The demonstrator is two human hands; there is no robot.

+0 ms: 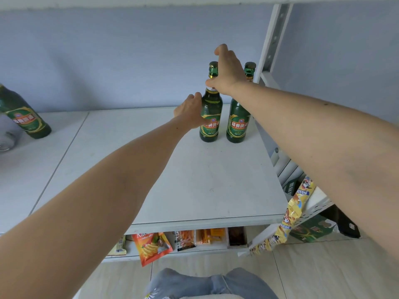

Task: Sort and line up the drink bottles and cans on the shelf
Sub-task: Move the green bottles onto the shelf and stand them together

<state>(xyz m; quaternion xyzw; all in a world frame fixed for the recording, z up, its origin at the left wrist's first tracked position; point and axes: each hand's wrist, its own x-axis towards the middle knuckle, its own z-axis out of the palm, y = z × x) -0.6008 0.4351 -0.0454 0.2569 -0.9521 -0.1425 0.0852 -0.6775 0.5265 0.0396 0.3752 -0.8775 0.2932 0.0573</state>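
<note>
Three green bottles stand on the shelf (pixel 194 180): two side by side at far right (pixel 210 117) (pixel 237 124), one at far left (pixel 23 117). Two hands reach in. One glass jar (pixel 6 141) at left edge. One red snack bag (pixel 151 247) below.

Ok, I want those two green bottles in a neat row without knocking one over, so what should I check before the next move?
1. Left hand on the near bottle: ok, it grips the body.
2. Right hand on the same bottle: ok, thumb at the neck; the fingers are spread above the cap.
3. Bottle upright on the shelf: ok.
4. Gap to the second bottle: ok, a narrow gap shows at the bases.
5. Labels face front: ok, both do.
6. Third bottle at far left: not ok, it stands apart from the pair.
</note>
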